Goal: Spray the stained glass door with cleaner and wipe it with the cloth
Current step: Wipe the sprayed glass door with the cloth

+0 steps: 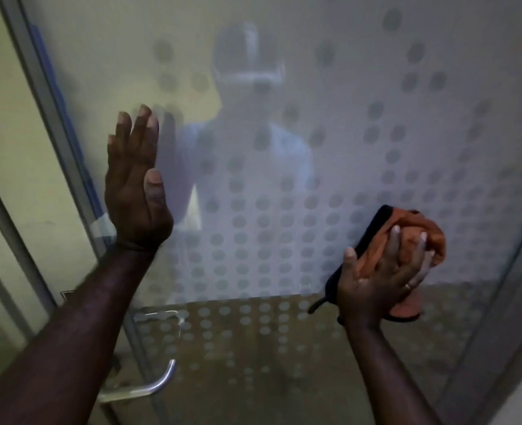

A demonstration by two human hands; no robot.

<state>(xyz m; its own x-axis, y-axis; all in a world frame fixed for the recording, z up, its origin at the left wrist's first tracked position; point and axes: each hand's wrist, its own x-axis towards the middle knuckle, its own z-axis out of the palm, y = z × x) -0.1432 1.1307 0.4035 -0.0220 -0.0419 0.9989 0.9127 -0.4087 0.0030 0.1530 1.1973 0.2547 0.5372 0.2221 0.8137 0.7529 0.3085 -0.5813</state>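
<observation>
The frosted glass door [361,96] with a pattern of grey dots fills the view, and a blurred reflection of a person shows in it. My left hand [135,185] is raised flat with fingers apart, fingertips at or near the glass by the door's left edge. My right hand [382,271] holds a bunched orange cloth [419,237] with a dark edge against the lower right of the glass. No spray bottle is in view.
A curved metal door handle [149,384] sticks out at the lower left. The grey metal door frame [48,96] runs diagonally down the left, with a pale wall [5,96] beyond it. Another frame edge [505,286] runs down the right side.
</observation>
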